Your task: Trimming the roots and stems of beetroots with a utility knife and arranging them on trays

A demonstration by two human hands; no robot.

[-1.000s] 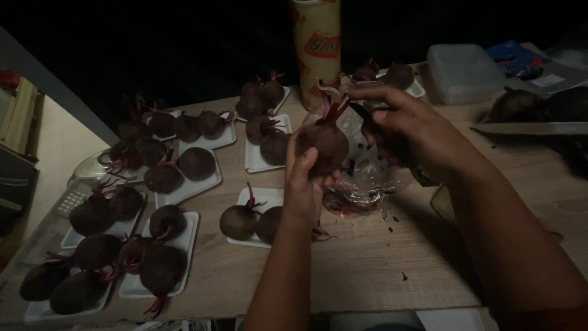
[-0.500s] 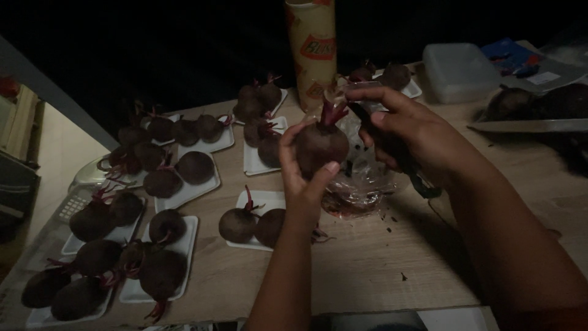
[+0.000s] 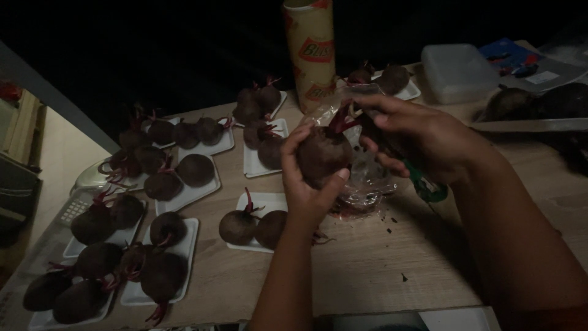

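At the lower left of the frame, white foam trays lie on the wooden worktop, each carrying dark red beetroots with short pink stalks. Further trays of beetroots extend toward the upper centre. One tray just left of centre holds two beetroots side by side.

At centre frame, the left hand is closed around a single held beetroot, with thumb and fingers wrapped round its sides; the stalk end points up and to the right. The held beetroot is raised above the worktop, over a crumpled sheet of clear plastic film.

Behind it, at upper centre, an upright cylindrical roll in yellow and orange wrapping stands on the worktop.

Right of centre, the right hand is closed on a green-handled tool; its fingertips touch the stalk end of the held beetroot. The tool's blade is hidden.

At the upper right, a translucent lidded box sits on the worktop.
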